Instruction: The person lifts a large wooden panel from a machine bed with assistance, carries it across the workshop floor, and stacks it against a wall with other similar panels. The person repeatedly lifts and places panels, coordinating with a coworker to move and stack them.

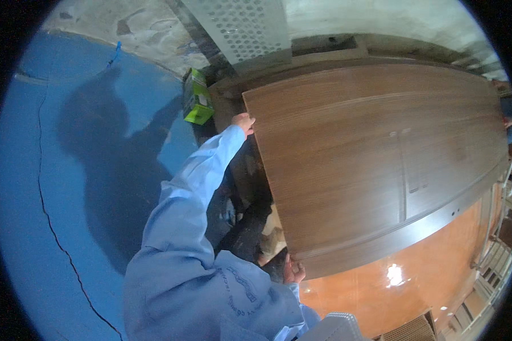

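A large brown wood-grain door panel [335, 148] fills the middle and right, with handle-like slots and a groove on its face. My left hand [244, 123] is closed round its left edge near the far corner. At the near left corner, my right hand [294, 270] grips the same edge, with fingers wrapped on the panel. Both my arms are in light blue sleeves. At the panel's far right end, part of another person's hand [511, 121] shows, small and dim; I cannot tell whether it touches the panel.
A green box [198, 98] stands beyond my left hand. Behind it leans a grey-white perforated panel [239, 28]. A cracked blue surface [45, 159] with my shadow lies at left. Shiny orange floor [375, 290] stretches at lower right, with stacked boards [486, 281] farther right.
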The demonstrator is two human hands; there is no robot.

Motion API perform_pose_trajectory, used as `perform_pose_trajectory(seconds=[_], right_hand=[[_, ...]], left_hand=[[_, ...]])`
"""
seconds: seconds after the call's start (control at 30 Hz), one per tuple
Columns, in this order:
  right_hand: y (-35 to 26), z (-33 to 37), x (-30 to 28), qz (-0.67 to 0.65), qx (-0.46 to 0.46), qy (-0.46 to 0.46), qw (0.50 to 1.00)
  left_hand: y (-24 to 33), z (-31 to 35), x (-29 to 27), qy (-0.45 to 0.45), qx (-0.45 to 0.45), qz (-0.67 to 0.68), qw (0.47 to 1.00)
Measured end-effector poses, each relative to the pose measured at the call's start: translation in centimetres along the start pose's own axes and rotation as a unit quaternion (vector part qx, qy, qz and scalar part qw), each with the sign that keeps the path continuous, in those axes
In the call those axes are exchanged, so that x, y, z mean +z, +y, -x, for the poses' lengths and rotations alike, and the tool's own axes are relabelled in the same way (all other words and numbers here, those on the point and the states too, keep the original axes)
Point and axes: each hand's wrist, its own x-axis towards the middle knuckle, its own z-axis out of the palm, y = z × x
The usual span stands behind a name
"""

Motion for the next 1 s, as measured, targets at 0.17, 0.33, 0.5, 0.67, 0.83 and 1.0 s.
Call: perform_pose_trajectory(seconds=[0.17,0.33,0.5,0.67,0.83,1.0], right_hand=[[1.2,-1.0,-0.3,0.153,-0.044,-0.016,0.987],[0.4,-1.2,0.0,0.363,-0.077,-0.073,0.926],[0.0,-2.2,0.7,-0.002,-0.004,0.052,0.999],[1.0,-3.0,-0.1,-0.035,-0.05,0.016,0.998],[1.6,-2.8,-1.0,0.006,-0.085,-0.001,0.996],[3.1,-1.9,-2.5,0.283,-0.202,-0.026,0.937]], left_hand=[[1.3,-1.3,-0.1,-0.004,0.014,-0.072,0.997],[1.7,1.3,1.2,0.037,0.001,-0.029,0.999],[0.6,0.9,1.6,0.008,-0.002,-0.018,1.0],[-1.9,-2.3,-0.5,-0.029,0.024,-0.026,0.999],[-0.5,-3.7,-2.8,-0.069,-0.048,0.102,0.991],[4.5,-3.6,-1.3,0.171,0.407,-0.523,0.729]])
